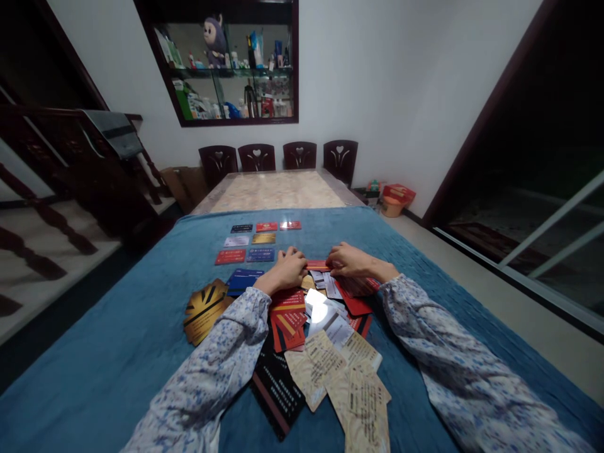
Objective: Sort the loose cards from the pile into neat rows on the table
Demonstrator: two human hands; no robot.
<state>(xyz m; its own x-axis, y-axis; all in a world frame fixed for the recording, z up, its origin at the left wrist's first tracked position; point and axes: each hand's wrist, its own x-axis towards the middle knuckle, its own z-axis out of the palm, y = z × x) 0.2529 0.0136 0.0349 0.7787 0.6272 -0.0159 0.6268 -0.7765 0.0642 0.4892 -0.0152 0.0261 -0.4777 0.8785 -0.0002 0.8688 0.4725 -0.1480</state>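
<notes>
Both hands are at the far side of a heap of cards on a blue cloth. A red card (318, 265) spans the gap between them. The curled fingers of my left hand (291, 269) are at its left end, and the fingers of my right hand (350, 260) close on its right end. Below my hands lie silvery cards (336, 327), red cards (287, 314), cream cards (361, 396) and a black striped card (279, 393). Blue cards (243, 281) and a fan of gold cards (206, 310) lie beside my left forearm.
Beyond my left hand, several cards sit in short rows, among them a gold card (263, 238) and a blue card (261, 254). The blue cloth (117, 352) covers the near table; a stone-patterned tabletop (278, 190) and chairs (256, 157) stand behind it.
</notes>
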